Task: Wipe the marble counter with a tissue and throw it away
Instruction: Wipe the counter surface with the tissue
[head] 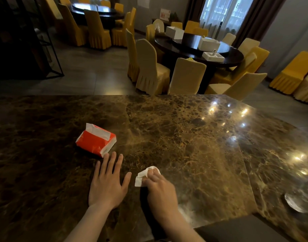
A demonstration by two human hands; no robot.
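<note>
The brown marble counter fills the lower half of the view. My right hand presses a crumpled white tissue against the marble, with the fingers closed over it. My left hand lies flat on the counter just left of it, fingers spread and holding nothing. A red pack of tissues with a white sheet sticking out of its top lies on the counter just beyond my left hand.
A round metal dish sits near the counter's right edge. Beyond the far edge stand dark round dining tables ringed by yellow-covered chairs. A dark metal frame stands at far left.
</note>
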